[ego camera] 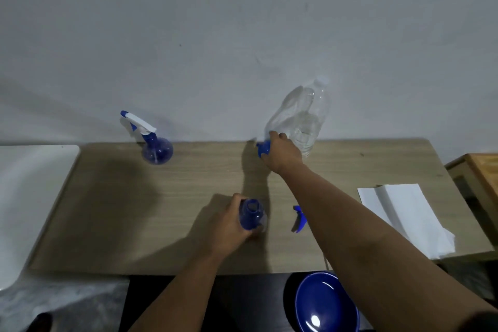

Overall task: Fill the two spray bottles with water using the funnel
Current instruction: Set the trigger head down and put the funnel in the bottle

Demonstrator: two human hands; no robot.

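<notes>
My left hand (pixel 229 219) grips an open blue spray bottle (pixel 252 214) that stands near the table's front, its neck uncapped. Its blue spray head (pixel 299 219) lies on the table just to the right, partly behind my right forearm. Far back, my right hand (pixel 281 152) closes round a blue funnel (pixel 262 149), mostly hidden by my fingers. Right behind it stands a large clear plastic water bottle (pixel 301 118), partly filled. A second blue spray bottle (pixel 156 152) with its white-and-blue trigger head on stands at the back left.
The wooden table (pixel 161 210) meets a grey wall at the back. Folded white paper towels (pixel 404 215) lie at the right. A white basin (pixel 27 197) borders the left edge. A blue bowl (pixel 323 304) sits below the table's front edge. A wooden stand (pixel 479 170) is far right.
</notes>
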